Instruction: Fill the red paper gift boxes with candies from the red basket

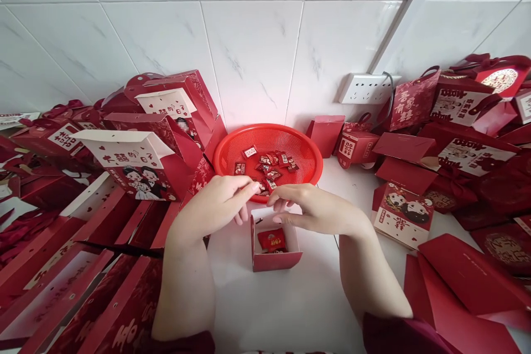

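Observation:
A small red gift box (277, 261) with a white inside stands open in front of me. In it lies a red-wrapped candy (272, 240), with other wrapped pieces partly hidden beneath. My left hand (226, 198) hovers over the box's far left side, fingers loosely stretched and nothing seen in them. Across the box, my right hand (309, 206) hangs at its far right edge, fingers bent and apart from the thumb, with no item visible there. Just behind both hands, a red plastic basket (309, 146) holds several small wrapped candies (271, 160); my hands partly cover its near rim.
Red gift boxes (135, 168) and bags crowd the left side. More boxes (404, 213) are piled on the right, with flat red cartons (468, 287) nearer me. A white power strip (367, 88) sits against the tiled wall (253, 55). Beneath everything is a white table (265, 310).

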Demonstrator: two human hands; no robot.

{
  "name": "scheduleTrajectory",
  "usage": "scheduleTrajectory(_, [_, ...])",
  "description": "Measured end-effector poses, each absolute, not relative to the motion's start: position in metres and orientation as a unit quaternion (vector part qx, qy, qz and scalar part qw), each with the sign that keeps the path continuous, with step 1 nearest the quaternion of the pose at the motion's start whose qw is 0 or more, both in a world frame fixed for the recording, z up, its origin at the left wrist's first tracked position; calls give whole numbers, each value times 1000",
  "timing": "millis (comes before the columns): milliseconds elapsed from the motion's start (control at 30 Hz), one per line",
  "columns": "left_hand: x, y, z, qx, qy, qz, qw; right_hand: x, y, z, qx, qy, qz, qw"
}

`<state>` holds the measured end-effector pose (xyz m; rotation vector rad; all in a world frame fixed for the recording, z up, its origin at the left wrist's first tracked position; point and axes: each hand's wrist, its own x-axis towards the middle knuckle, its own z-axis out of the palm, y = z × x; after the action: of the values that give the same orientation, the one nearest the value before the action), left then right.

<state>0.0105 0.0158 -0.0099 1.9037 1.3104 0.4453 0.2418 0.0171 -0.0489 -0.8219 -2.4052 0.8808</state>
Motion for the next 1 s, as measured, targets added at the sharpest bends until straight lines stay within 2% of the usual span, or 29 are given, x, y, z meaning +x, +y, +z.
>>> scheduleTrajectory(100, [13, 14, -15, 746, 496, 91, 435, 247, 13, -46, -328, -868, 318, 194])
scheduleTrajectory(300, [25, 20, -22, 785, 492, 32, 375, 253, 2, -42, -379, -848, 328, 174])
scheduleTrajectory(433, [28, 27, -27, 779, 501, -28, 378, 249, -4, -46, -427, -839, 320, 106])
scheduleTrajectory(533, [25, 30, -31, 780, 491, -33, 387, 248, -9, -52, -449, -840, 294, 86])
scheduleTrajectory(767, [17, 33, -37, 760, 494, -18, 422, 265, -27, -72, -481, -807, 311, 142])
scheduleTrajectory(1000, [24, 20, -44, 777, 460, -6, 430, 276, -46, -104, -494, -752, 346, 265])
